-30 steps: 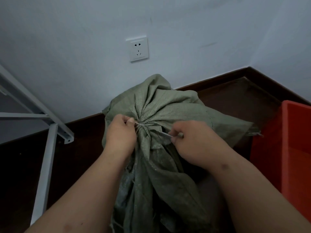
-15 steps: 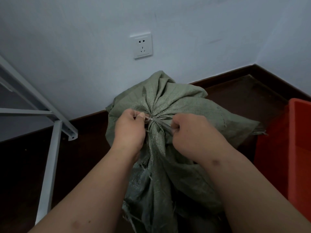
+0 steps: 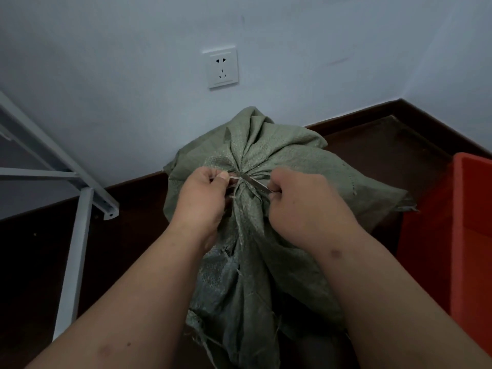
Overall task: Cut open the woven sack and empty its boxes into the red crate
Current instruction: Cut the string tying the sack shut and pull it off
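Note:
A grey-green woven sack (image 3: 287, 161) stands on the dark floor against the wall, its neck gathered and bound with a pale tie (image 3: 237, 182). My left hand (image 3: 202, 198) pinches the tie at the left of the knot. My right hand (image 3: 306, 206) grips a thin metal blade (image 3: 257, 183) whose tip lies on the knot. The red crate (image 3: 463, 235) stands at the right edge, touching the sack's corner. No boxes show; the sack hides its contents.
A white wall with a socket (image 3: 223, 68) rises right behind the sack. A white metal frame (image 3: 77, 235) slants down to the floor at the left. Dark skirting (image 3: 372, 113) runs into a corner at the right.
The blade's tip has moved left onto the knot, and more of the blade shows. Both hands stay at the sack's neck. The view has shifted slightly.

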{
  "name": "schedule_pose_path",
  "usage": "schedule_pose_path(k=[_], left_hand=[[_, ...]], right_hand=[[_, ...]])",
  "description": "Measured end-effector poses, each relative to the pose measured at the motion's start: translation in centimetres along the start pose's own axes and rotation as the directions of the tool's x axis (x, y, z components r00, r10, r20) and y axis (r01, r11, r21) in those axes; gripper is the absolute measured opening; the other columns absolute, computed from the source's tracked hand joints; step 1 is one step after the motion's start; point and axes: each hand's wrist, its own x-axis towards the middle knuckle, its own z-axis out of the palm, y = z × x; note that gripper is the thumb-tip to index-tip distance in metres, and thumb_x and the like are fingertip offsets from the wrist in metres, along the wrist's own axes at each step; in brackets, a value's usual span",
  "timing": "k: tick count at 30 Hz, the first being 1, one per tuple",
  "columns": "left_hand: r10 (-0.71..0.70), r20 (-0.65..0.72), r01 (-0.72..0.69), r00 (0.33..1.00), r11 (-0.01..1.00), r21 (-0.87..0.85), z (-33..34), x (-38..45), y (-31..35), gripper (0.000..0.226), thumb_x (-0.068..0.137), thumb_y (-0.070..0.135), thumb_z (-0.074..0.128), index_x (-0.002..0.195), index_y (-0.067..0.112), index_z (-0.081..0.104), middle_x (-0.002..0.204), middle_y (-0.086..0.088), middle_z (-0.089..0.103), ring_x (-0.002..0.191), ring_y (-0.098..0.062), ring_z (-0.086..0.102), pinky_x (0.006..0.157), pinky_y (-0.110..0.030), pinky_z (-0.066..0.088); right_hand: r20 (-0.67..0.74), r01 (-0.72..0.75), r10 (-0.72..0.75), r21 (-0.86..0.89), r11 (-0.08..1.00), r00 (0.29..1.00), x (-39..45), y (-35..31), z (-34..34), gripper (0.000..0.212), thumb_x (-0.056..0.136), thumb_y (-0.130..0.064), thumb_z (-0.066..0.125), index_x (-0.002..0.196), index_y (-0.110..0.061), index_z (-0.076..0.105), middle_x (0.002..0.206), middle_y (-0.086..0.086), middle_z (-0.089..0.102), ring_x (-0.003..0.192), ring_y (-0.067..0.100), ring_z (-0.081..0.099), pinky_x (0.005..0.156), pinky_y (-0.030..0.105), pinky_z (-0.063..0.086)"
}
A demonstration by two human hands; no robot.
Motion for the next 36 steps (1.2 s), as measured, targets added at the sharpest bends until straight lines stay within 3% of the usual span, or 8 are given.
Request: schedule_pose_path(k=[3,9,15,20,25,29,32,36], left_hand=[[0.028,-0.037,-0.026,0.999,0.999,0.044,0.0,0.3,-0.3,0.021,0.095,0.021,0.052,0.076,0.019,0.059,0.087,-0.016,0.07,0.074,-0.026,0.06,0.071,-0.042,0.052],[0.033,-0.091,-0.026,0.995,0.997,0.073,0.3,0.5,-0.8,0.018,0.093,0.025,0.054,0.075,0.023,0.059,0.086,-0.009,0.07,0.078,-0.025,0.064,0.071,-0.041,0.053],[-0.055,-0.08,0.047,0.995,0.993,-0.106,0.7,0.0,-0.6,0.026,0.098,0.012,0.048,0.073,0.014,0.054,0.069,-0.004,0.058,0.058,-0.014,0.051,0.053,-0.025,0.042],[-0.11,-0.029,0.101,0.993,0.969,-0.226,0.6,-0.1,0.0,0.027,0.098,0.009,0.047,0.072,0.013,0.054,0.072,-0.006,0.062,0.062,-0.017,0.058,0.06,-0.028,0.051],[-0.105,-0.043,0.096,0.994,0.98,-0.177,0.5,0.1,0.0,0.026,0.098,0.01,0.048,0.073,0.013,0.055,0.076,-0.008,0.063,0.064,-0.018,0.057,0.061,-0.03,0.048],[-0.066,-0.08,0.056,0.995,0.992,-0.114,0.6,0.2,-0.3,0.025,0.097,0.011,0.049,0.073,0.015,0.055,0.073,-0.003,0.062,0.059,-0.013,0.052,0.05,-0.023,0.042],[-0.05,-0.099,0.041,0.994,0.995,-0.089,0.7,0.3,-0.5,0.026,0.097,0.013,0.05,0.072,0.016,0.056,0.072,-0.003,0.061,0.062,-0.016,0.052,0.055,-0.026,0.042],[-0.087,-0.12,0.066,0.989,0.984,-0.165,0.2,0.7,-0.3,0.028,0.098,0.011,0.048,0.07,0.016,0.054,0.072,-0.004,0.06,0.063,-0.016,0.052,0.06,-0.029,0.045]], right_hand=[[-0.008,-0.009,0.009,-0.021,1.0,1.0,0.0,0.0,0.0,0.009,0.085,-0.019,0.048,0.087,-0.02,0.056,0.076,-0.001,0.056,0.073,0.023,0.053,0.061,0.03,0.041],[0.015,-0.026,0.026,-0.035,0.999,1.0,-0.1,-0.2,-0.4,0.01,0.083,-0.015,0.046,0.083,-0.02,0.056,0.076,0.0,0.056,0.075,0.024,0.055,0.065,0.034,0.05],[0.051,-0.01,0.013,-0.06,0.998,0.999,-0.1,-0.4,-0.7,0.012,0.084,-0.014,0.046,0.086,-0.021,0.055,0.077,-0.001,0.055,0.075,0.023,0.054,0.063,0.032,0.047],[0.011,-0.043,0.043,-0.011,0.999,0.999,-0.4,-0.5,0.0,0.005,0.091,-0.018,0.042,0.091,-0.021,0.047,0.076,0.001,0.049,0.07,0.021,0.049,0.059,0.033,0.043],[0.063,-0.033,0.034,-0.02,0.999,0.997,-0.1,-0.5,-0.2,0.008,0.088,-0.017,0.043,0.086,-0.02,0.049,0.079,0.001,0.053,0.076,0.024,0.054,0.066,0.036,0.05],[0.111,-0.029,0.032,-0.024,0.999,0.993,-0.2,-0.6,-0.6,0.009,0.085,-0.014,0.045,0.08,-0.02,0.051,0.078,-0.001,0.054,0.073,0.02,0.054,0.066,0.034,0.051],[0.166,-0.04,0.042,-0.014,0.999,0.985,-0.4,-0.7,-0.9,0.01,0.083,-0.015,0.046,0.077,-0.019,0.053,0.077,0.0,0.055,0.071,0.019,0.053,0.064,0.032,0.049],[0.164,-0.047,0.043,0.02,0.999,0.986,-0.4,-0.4,-1.1,0.014,0.081,-0.015,0.047,0.082,-0.019,0.06,0.082,-0.001,0.059,0.078,0.021,0.058,0.072,0.038,0.055]])
